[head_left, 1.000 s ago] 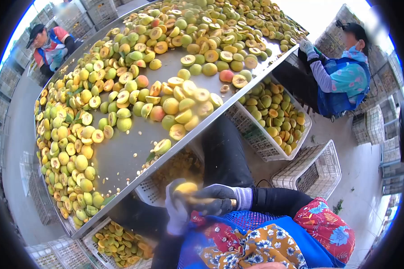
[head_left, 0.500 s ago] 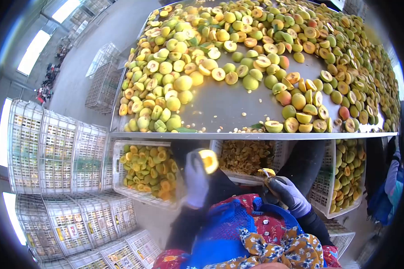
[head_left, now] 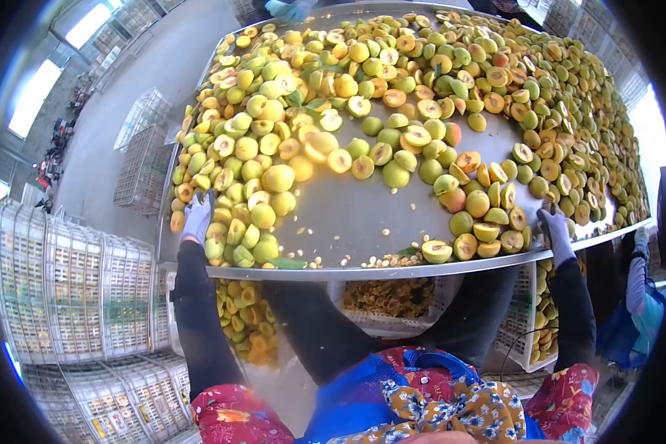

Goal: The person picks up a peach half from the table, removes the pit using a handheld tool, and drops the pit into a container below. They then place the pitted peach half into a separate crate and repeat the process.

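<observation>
Many halved and whole yellow-green fruits [head_left: 263, 148] are heaped on a metal table [head_left: 340, 214]. At the left edge of the heap, my left hand [head_left: 197, 217], in a light glove with dark fingertips, touches the fruit; what its fingers hold, if anything, is hidden. My right hand [head_left: 556, 226], gloved too, reaches in among the fruit halves near the table's front right edge. Its fingertips are partly hidden, and no held thing can be made out. Small pale kernels [head_left: 392, 260] lie along the front rim between my hands.
Below the table are crates of fruit [head_left: 246, 314] and a crate of brownish pieces [head_left: 389, 296]. Stacked white crates [head_left: 74, 277] stand at the left. A co-worker's gloved hand [head_left: 292, 9] is at the far edge, another person's sleeve [head_left: 638, 285] at the right.
Both hands have moved up and outward from my lap to the fruit on the table. The fruit half near my left hand and the piece at my right hand no longer show there.
</observation>
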The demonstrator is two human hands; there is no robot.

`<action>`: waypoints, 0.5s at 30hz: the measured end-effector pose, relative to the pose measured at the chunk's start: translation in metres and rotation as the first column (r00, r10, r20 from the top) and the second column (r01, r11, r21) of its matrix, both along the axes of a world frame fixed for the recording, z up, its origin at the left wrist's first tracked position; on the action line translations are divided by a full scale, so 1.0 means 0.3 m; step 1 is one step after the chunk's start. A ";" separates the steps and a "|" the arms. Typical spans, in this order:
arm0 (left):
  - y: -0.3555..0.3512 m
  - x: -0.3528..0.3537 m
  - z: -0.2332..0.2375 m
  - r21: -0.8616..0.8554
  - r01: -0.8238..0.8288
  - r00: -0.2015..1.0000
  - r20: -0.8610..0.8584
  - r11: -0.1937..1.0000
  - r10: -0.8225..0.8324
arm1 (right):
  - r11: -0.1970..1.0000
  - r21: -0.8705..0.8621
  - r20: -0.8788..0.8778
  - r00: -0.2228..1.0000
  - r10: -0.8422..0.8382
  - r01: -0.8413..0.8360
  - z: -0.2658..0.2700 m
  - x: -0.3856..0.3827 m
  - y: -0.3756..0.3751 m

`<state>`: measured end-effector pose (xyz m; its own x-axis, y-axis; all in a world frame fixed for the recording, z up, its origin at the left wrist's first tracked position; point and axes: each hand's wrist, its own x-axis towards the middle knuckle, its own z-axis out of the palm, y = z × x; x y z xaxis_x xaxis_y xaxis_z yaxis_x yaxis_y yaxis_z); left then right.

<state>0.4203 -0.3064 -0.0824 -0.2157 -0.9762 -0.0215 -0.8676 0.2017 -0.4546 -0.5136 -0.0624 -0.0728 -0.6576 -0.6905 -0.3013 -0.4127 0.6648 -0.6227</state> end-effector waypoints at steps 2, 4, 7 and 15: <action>0.018 -0.249 0.097 0.111 -0.294 0.909 -0.276 0.949 0.314 | 0.983 -0.177 0.380 0.925 0.021 0.050 -0.088 0.027 -0.030; 0.045 -0.383 0.153 0.178 -0.365 0.830 -0.383 0.914 0.406 | 0.990 -0.132 0.358 0.930 0.087 -0.042 -0.172 0.093 -0.099; -0.011 -0.403 0.018 0.113 0.167 0.975 -0.164 0.979 -0.148 | 0.956 -0.220 0.372 0.890 0.265 -0.193 0.010 0.404 -0.168; 0.003 -0.979 0.134 0.037 0.914 0.388 0.214 0.405 -0.896 | 0.775 -0.120 -0.049 0.784 0.619 -0.620 0.267 0.694 -0.220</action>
<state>0.1266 -0.3054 -0.0423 -0.9732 -0.2056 -0.1034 -0.0980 0.7766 -0.6223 -0.3053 -0.1285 0.0072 -0.0760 -0.9800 -0.1838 -0.7128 0.1824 -0.6772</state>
